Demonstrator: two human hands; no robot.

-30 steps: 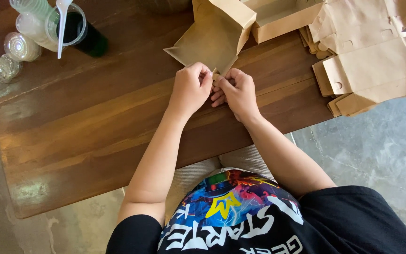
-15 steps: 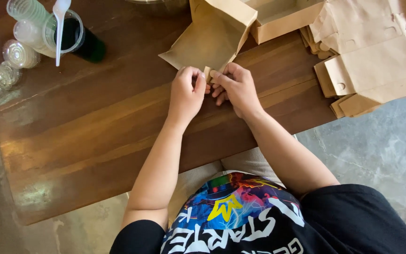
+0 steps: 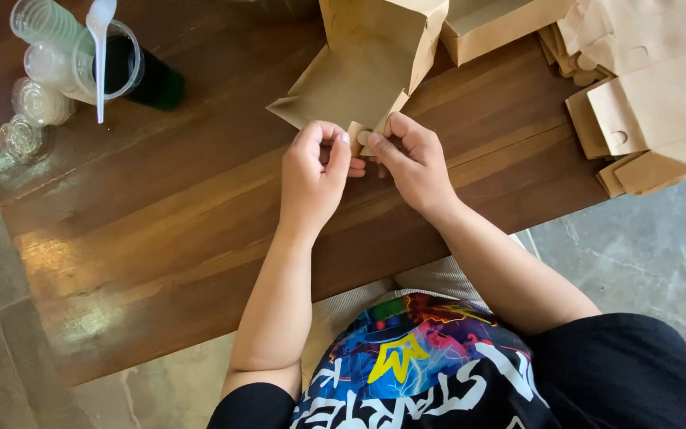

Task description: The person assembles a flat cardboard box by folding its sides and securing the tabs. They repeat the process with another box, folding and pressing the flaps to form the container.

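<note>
A clear plastic cup with a white spoon is seen far left on the wooden table. At centre, a half-folded brown cardboard box has its tab pinched by the left hand and right hand. Flat brown box blanks are stacked far right.

left hand + right hand pinch flap | brown paper box | wooden table

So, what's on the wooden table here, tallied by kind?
Brown box being folded, both hands on its flap: 1
Assembled brown box: 1
Pile of flat brown box blanks: 1
Clear cup with dark drink: 1
White spoon: 1
Clear lids, stacked or loose: exact number unclear
Total: 5 plus the lids
</note>
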